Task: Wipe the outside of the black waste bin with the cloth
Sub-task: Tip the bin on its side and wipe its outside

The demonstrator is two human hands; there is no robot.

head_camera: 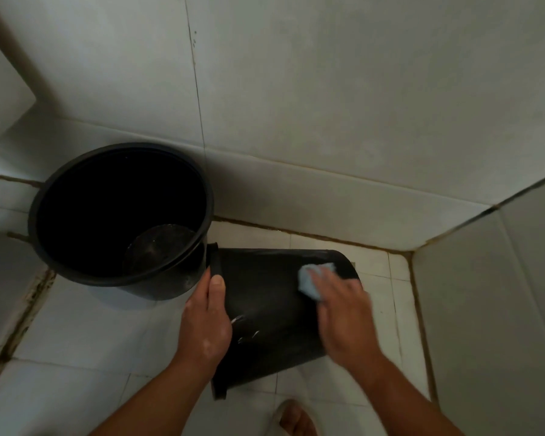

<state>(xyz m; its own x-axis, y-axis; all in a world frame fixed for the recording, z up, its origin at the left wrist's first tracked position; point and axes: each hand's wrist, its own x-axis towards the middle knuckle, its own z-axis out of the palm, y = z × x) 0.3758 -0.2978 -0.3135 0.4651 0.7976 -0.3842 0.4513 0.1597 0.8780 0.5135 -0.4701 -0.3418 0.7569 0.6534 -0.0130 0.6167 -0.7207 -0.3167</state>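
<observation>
The black waste bin (265,297) lies on its side on the white tiled floor, its rim to the left and its base to the right. My left hand (206,322) grips the rim, thumb on the outer wall. My right hand (343,316) presses a light blue cloth (310,280) flat against the bin's upper side near the base. Wet streaks glint on the wall between my hands.
A larger black bucket (120,215) stands upright just left of the bin, touching its rim, with some water in its bottom. Tiled walls (328,105) meet in a corner to the right. My sandalled foot (296,420) shows at the bottom edge.
</observation>
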